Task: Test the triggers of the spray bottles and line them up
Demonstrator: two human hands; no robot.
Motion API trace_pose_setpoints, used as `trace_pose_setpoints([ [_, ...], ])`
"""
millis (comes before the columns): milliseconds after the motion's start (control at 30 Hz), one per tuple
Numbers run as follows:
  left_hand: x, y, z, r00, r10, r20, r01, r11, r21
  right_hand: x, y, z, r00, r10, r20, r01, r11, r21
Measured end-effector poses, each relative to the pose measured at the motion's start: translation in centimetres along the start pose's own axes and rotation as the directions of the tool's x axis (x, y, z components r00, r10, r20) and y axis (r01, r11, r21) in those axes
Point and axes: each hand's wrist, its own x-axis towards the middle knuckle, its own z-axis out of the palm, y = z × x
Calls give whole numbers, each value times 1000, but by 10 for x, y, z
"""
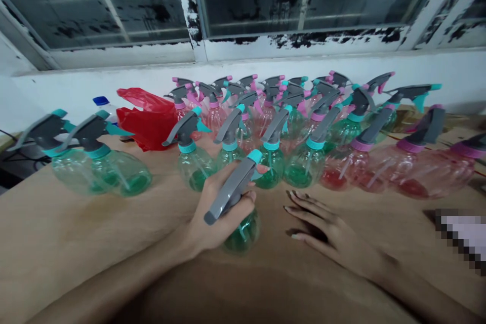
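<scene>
My left hand [216, 212] is wrapped round the neck and trigger of a green spray bottle [243, 235] with a grey and teal head. That bottle stands near the table's middle, its nozzle pointing away from me, and my fingers hide its collar. To its right, my right hand [326, 233] rests on the table with fingers spread, holding nothing. Just beyond both hands runs a row of green spray bottles [304, 167] with teal collars, joined on the right by pink spray bottles [370, 172]. Two more green bottles [125, 172] stand at the left.
Behind the front row, several more pink and green spray bottles crowd toward the wall. A red plastic bag [148, 121] and a blue-capped bottle [102, 103] are at the back left. A blurred-out flat object [465, 235] lies at the right edge. Windows [304, 0] rise above.
</scene>
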Motion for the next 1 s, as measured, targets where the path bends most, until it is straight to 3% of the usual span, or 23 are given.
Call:
trace_pose_setpoints([
  [1000,-3,-5,2,1000,-4,3,4,997,80,0,1,-1,1000,-13,-3,13,1000,0],
])
